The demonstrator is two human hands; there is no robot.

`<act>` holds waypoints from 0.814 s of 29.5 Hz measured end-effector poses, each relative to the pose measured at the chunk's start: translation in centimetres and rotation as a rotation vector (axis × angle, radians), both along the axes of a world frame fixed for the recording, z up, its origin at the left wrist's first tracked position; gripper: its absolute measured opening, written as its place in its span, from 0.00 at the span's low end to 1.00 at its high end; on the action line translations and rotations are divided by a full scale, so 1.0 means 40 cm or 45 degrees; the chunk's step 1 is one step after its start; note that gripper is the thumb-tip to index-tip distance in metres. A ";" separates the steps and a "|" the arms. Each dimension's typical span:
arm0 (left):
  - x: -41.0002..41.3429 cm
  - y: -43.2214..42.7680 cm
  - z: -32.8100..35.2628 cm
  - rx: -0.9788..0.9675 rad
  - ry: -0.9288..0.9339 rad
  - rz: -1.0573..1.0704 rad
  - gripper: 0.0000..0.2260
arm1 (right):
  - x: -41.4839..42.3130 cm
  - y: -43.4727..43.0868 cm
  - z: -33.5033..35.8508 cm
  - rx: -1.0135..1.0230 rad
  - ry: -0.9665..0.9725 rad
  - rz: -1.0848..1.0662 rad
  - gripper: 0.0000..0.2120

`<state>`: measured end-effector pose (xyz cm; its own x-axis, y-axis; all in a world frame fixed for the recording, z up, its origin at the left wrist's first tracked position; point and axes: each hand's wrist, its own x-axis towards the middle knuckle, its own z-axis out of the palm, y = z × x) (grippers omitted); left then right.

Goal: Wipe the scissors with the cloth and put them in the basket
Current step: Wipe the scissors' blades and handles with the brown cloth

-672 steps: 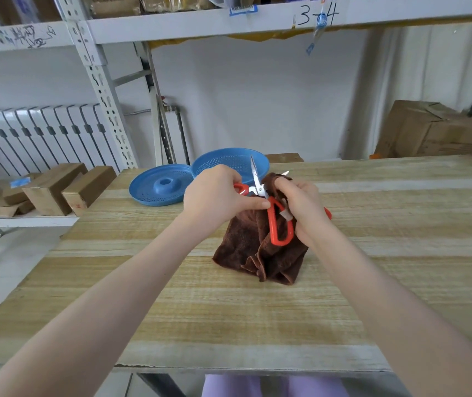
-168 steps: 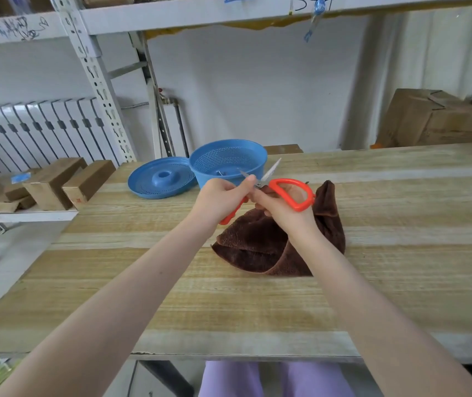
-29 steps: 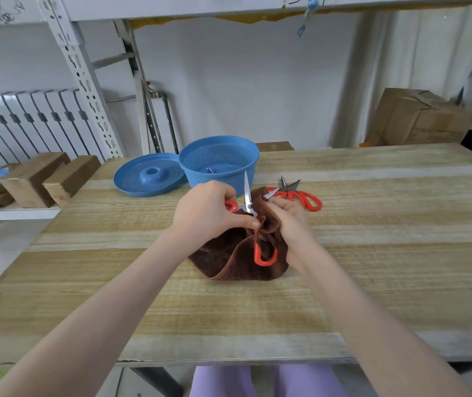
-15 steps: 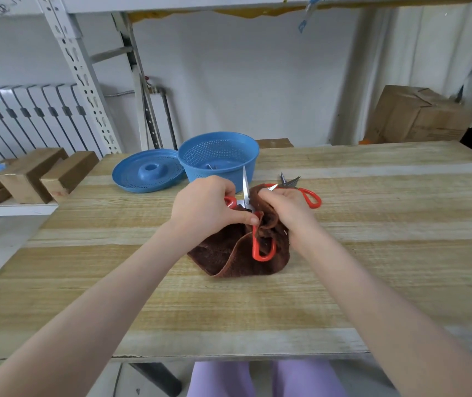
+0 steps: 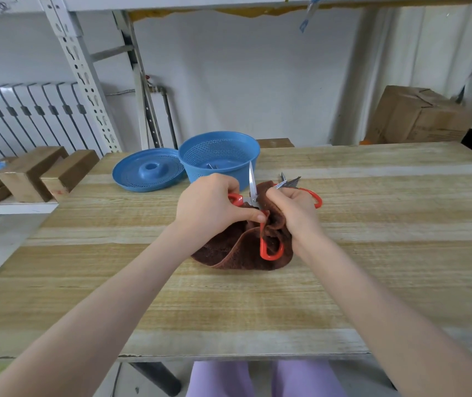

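While the wiping step was in hand, the left hand [image 5: 209, 204] gripped the red-handled scissors [image 5: 252, 187] near one handle loop, with one blade pointing to 12 o'clock. The right hand [image 5: 292, 213] pinched the brown cloth [image 5: 229, 247], which was bunched around the pivot and the other blade. The scissors were splayed open over the cloth on the worktop [image 5: 372, 253], not yet in the basket. The blue perforated basket [image 5: 220, 156] stood at 11 o'clock from the hands, with its lid [image 5: 148, 173] just beside it at 10 o'clock. A second red-handled pair [image 5: 290, 182] lay at 1 o'clock behind the right hand. The next move likely called for finishing the rub, closing the blades and lowering them into the basket. The scrawl on the shelf beam [image 5: 5, 4] was unreadable, and no brand was seen.
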<state>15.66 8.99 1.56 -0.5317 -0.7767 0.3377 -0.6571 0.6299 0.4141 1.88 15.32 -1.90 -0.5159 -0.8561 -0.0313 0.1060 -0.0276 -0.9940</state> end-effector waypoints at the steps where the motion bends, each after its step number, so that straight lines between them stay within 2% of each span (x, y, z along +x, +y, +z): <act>1: 0.001 0.000 0.000 0.005 0.011 -0.001 0.30 | -0.002 0.004 -0.003 -0.016 0.028 -0.008 0.07; 5: 0.000 0.005 0.000 -0.023 0.013 -0.017 0.30 | -0.011 0.001 -0.002 -0.075 0.002 0.026 0.13; 11: -0.001 0.003 0.004 -0.014 0.012 -0.010 0.30 | -0.004 -0.002 -0.006 -0.086 0.017 -0.013 0.09; 14: 0.001 0.006 -0.002 -0.009 0.015 -0.002 0.30 | -0.006 -0.001 -0.012 -0.074 0.021 0.044 0.15; 17: -0.004 0.014 -0.009 -0.045 0.011 0.021 0.29 | -0.006 -0.006 -0.014 -0.095 0.027 -0.010 0.16; 21: -0.014 0.021 -0.017 -0.043 -0.002 0.075 0.28 | 0.012 -0.007 -0.028 -0.128 -0.099 -0.181 0.12; 24: -0.011 0.014 -0.022 0.024 0.012 0.091 0.29 | 0.012 0.003 -0.035 -0.078 -0.174 -0.053 0.14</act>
<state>15.24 9.54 0.68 -0.4715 -0.8188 0.3276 -0.6961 0.5736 0.4318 2.36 15.42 -3.28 -0.5457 -0.8364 -0.0521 0.2376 -0.0948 -0.9667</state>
